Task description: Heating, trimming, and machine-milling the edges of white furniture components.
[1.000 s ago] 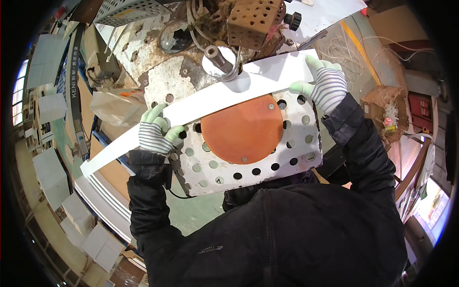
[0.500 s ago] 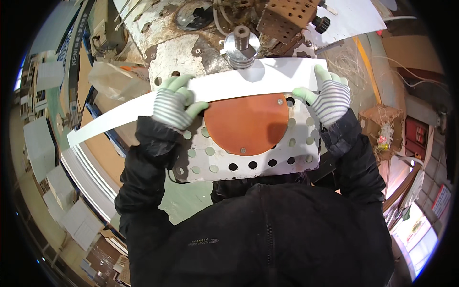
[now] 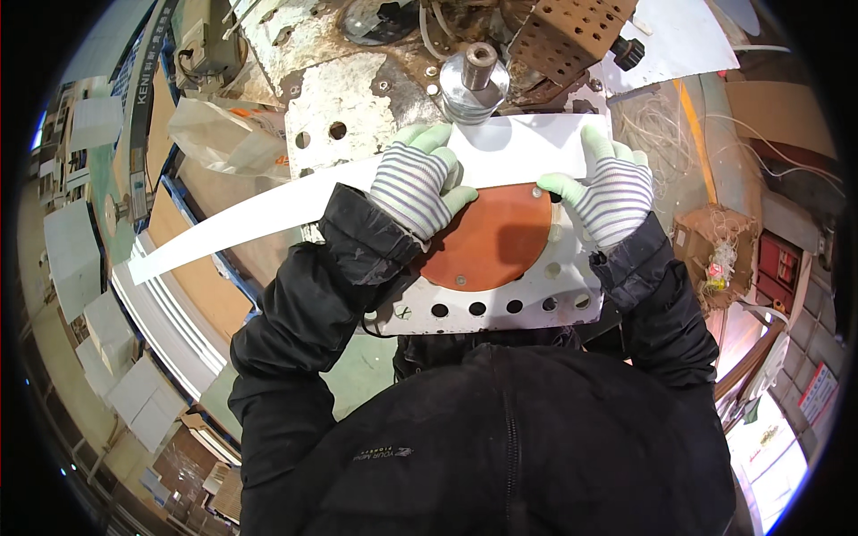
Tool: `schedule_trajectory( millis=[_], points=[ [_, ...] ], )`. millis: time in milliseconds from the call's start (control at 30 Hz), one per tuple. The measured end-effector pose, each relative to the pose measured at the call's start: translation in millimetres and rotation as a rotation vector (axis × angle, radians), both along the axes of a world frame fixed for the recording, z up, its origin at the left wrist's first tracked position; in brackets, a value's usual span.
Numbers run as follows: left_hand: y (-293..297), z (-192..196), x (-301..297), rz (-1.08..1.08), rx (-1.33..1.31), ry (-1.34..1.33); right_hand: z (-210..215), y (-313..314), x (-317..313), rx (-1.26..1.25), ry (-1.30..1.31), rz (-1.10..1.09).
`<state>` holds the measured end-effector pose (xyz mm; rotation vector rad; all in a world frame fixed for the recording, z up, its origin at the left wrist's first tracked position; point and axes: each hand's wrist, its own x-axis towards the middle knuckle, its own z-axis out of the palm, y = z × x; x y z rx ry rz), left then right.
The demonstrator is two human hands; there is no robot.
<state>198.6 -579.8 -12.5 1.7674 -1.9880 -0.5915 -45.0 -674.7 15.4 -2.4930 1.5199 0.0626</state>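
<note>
A long white strip (image 3: 255,214) lies across the machine table, one end reaching out past its left side. Its far edge runs beside a shiny metal roller (image 3: 474,85). My left hand (image 3: 416,183), in a striped glove with pale green fingertips, holds the strip left of the roller, fingers over it and thumb towards the near edge. At the strip's right end, my right hand (image 3: 612,192), gloved alike, grips it with the fingers on top and the thumb at the near side. Between my thumbs and below the strip sits an orange-brown rounded plate (image 3: 492,237), screwed onto the white perforated table (image 3: 536,313).
A rusty perforated metal box (image 3: 572,40) with a black knob stands beyond the roller. At the left are stacked white strips (image 3: 174,322) and a plastic bag (image 3: 223,138). A cardboard box (image 3: 715,246) with scraps and tangled thin cuttings lies at the right.
My left hand has slid right along the strip, nearer the roller and over the left part of the orange-brown plate. My right hand stays at the strip's right end. The view has shifted slightly.
</note>
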Motion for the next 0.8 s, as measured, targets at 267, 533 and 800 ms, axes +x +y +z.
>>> schedule_trajectory(
  millis=[267, 533, 800],
  points=[
    [11.5, 1.2, 13.5, 0.016, 0.01, 0.014, -3.6, 3.2, 13.8, 0.006, -0.031, 0.019],
    [31.7, -7.3, 25.8, 0.067, -0.075, -0.04, -7.3, 2.7, 29.9, 0.029, -0.044, 0.12],
    [52.1, -7.0, 42.8, 0.05, -0.206, -0.026, -7.9, 10.3, 43.2, -0.046, 0.053, 0.221]
  ],
)
